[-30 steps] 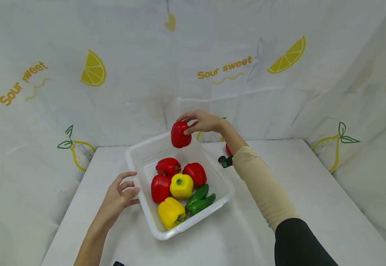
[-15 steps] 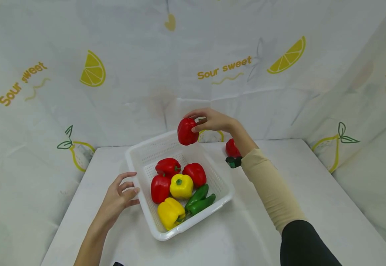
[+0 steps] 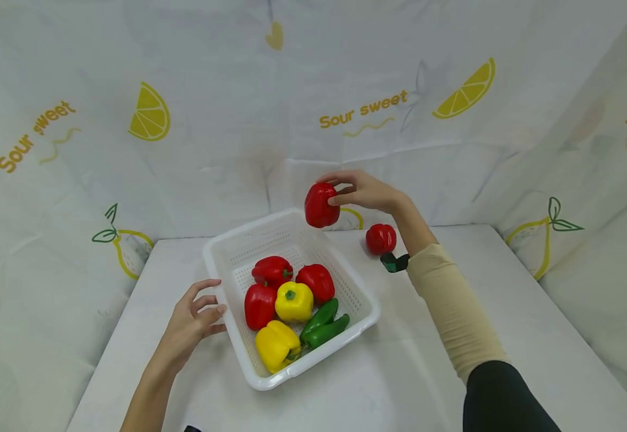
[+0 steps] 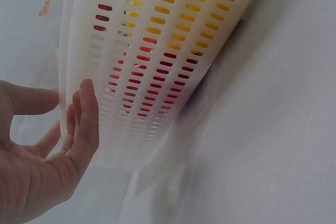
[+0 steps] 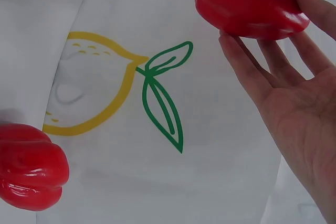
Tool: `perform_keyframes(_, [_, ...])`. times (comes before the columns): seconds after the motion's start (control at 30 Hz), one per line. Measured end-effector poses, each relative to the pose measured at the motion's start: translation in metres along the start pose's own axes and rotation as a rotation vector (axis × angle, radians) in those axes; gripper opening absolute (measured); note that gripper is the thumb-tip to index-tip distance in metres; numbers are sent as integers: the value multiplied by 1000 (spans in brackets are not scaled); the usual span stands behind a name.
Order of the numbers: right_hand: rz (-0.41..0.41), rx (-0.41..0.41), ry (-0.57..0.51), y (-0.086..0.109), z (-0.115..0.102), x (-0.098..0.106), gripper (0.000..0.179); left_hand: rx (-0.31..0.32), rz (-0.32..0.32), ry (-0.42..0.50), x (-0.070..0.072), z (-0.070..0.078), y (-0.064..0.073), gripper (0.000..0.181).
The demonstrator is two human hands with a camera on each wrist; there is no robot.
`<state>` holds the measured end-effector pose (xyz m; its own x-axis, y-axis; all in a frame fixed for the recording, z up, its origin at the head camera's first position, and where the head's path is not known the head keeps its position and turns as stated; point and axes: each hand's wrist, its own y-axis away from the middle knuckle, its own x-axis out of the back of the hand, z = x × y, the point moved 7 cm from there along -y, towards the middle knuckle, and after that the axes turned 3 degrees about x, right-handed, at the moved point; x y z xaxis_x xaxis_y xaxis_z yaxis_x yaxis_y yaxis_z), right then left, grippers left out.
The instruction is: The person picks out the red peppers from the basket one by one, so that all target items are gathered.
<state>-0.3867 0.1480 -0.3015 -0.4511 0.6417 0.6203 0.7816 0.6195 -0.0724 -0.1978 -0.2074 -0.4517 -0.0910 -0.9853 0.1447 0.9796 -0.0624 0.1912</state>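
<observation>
In the head view my right hand (image 3: 364,191) holds a red bell pepper (image 3: 321,206) in the air by the basket's far right corner. The right wrist view shows thumb and fingers gripping that pepper from either side. My left hand (image 3: 193,318) pinches the left rim of a white plastic basket (image 3: 267,385); in the left wrist view its fingers lie along the slotted outer wall. Inside the basket are several red bell peppers (image 3: 260,306), two yellow bell peppers (image 3: 294,302) and two green chili peppers (image 3: 328,332).
Another red bell pepper (image 3: 380,239) sits on the white table (image 3: 426,372), right of the basket and near the back edge. A white lemon-print sheet (image 3: 227,150) hangs behind and at the sides. A small black object (image 3: 192,428) shows at the bottom edge.
My right hand has moved right and slightly up with the red bell pepper, away from over the basket. The other red bell pepper has come into full view. My left hand and the basket stay put.
</observation>
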Motion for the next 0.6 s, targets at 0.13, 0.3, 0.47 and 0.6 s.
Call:
perform_keyframes(0.13, [25, 1, -15, 9, 4, 8, 51, -2, 3, -3, 0, 0, 1, 61])
perform_keyframes(0.3, [43, 6, -31, 18, 11, 14, 53, 3, 8, 6, 0, -1, 1, 60])
perform_keyframes(0.47, [77, -19, -44, 29, 21, 22, 54, 0, 12, 8, 0, -1, 2, 60])
perform_keyframes(0.6, [106, -52, -70, 40, 29, 29, 56, -2, 15, 4, 0, -1, 1, 59])
